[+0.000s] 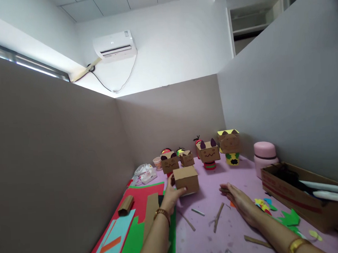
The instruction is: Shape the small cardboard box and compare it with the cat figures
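My left hand [172, 197] grips a small plain cardboard box [187, 180] by its left side, thumb across the front and fingers behind. The box is held over the middle of the purple tabletop [202, 204]. To the right, my right hand [238, 200] is held palm inward with its fingers stretched out, apart from the box. Nothing shows in it. Thin cardboard strips [219, 217] lie between my two hands. Behind the box stand several cardboard box heads with drawn faces and ears, among them one with dark purple ears [208, 154] and one with a yellow top [229, 142].
Red, green and blue paper sheets [135, 235] with a folded cardboard piece [126, 205] cover the left side. At right are green paper scraps [290, 217], a cardboard tray [293, 193] with white pens, and a pink flask [264, 157]. Grey partitions [171, 118] enclose the table.
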Demonstrator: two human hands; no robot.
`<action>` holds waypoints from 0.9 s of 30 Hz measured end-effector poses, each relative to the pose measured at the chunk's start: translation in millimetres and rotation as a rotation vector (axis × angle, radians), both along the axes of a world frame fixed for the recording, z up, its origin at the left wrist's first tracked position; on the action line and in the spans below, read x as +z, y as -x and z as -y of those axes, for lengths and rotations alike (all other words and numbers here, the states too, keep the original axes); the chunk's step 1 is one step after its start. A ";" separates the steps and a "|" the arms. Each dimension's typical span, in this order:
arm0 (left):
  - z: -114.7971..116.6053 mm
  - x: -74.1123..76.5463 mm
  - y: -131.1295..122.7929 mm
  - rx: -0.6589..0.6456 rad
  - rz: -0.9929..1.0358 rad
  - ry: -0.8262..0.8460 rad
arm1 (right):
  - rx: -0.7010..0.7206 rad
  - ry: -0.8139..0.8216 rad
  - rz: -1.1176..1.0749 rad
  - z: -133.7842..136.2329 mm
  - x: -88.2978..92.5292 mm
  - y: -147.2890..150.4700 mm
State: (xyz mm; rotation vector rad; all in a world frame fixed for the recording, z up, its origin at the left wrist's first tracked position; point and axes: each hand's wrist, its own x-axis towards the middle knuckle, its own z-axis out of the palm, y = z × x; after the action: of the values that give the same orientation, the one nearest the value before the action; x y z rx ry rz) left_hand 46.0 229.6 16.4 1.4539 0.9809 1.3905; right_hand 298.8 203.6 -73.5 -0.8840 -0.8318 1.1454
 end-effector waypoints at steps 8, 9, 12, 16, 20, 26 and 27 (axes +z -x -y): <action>-21.9 4.3 50.6 0.162 0.083 0.027 | 0.019 -0.023 0.053 -0.5 -4.9 -0.9; -24.4 3.3 51.5 0.160 0.086 0.026 | 0.019 -0.022 0.060 -0.5 -4.8 -1.0; -29.2 2.5 50.0 0.142 0.085 0.026 | 0.021 -0.014 0.077 -0.7 -4.1 -1.5; -28.3 6.7 45.7 0.117 0.080 0.021 | 0.024 -0.010 0.090 -0.2 -2.9 -2.2; -22.9 11.2 42.9 0.079 0.078 0.023 | 0.024 -0.019 0.099 1.3 -0.3 -2.2; -17.5 10.3 21.9 -0.021 0.066 0.117 | 0.015 -0.042 0.122 2.3 6.0 2.5; -18.0 10.6 12.7 -0.048 0.068 0.118 | 0.005 -0.048 0.122 2.4 6.9 3.8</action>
State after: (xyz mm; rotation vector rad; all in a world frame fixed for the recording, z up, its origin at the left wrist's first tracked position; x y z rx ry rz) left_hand 33.2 247.6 27.1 1.3266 0.9625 1.3172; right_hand 295.0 201.2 -66.6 -0.9186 -0.9582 1.0798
